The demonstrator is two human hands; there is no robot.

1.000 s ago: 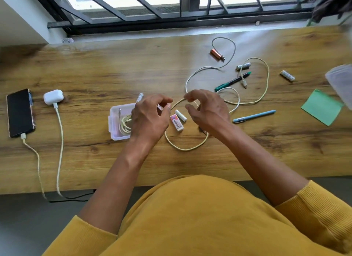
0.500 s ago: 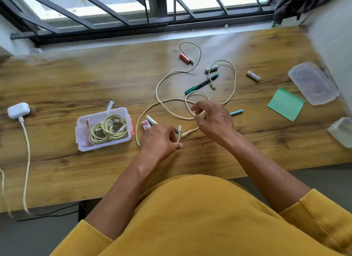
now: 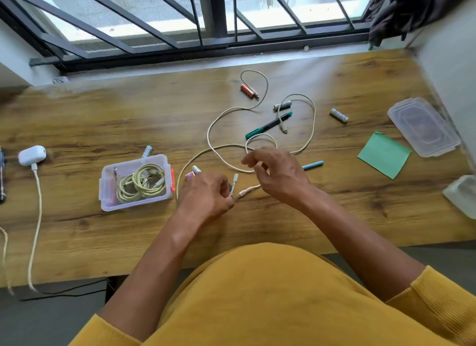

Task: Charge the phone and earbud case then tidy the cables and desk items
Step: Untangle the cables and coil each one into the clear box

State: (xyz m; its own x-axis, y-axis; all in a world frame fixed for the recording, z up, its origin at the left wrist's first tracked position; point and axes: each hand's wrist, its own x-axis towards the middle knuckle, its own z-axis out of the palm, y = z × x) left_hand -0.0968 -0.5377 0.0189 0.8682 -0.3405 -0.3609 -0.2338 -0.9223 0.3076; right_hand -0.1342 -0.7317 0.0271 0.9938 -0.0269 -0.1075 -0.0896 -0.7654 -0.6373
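A cream charging cable (image 3: 219, 150) was pinched by the left hand (image 3: 206, 193) and right hand (image 3: 278, 173); even loops would have coiled neatly.

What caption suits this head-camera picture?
Both hands gather a loose cream cable beside a tub of coiled cables.

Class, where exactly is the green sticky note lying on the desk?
In the head view, the green sticky note lies at the desk's right, just left of the clear plastic lid.

Wood, plastic and paper by the window

Matt wood-grain desk (image 3: 257, 227); clear, glossy plastic storage box (image 3: 108, 188) and lid (image 3: 425, 126); matt green paper note (image 3: 383, 155); smooth white earbud case (image 3: 32, 155).
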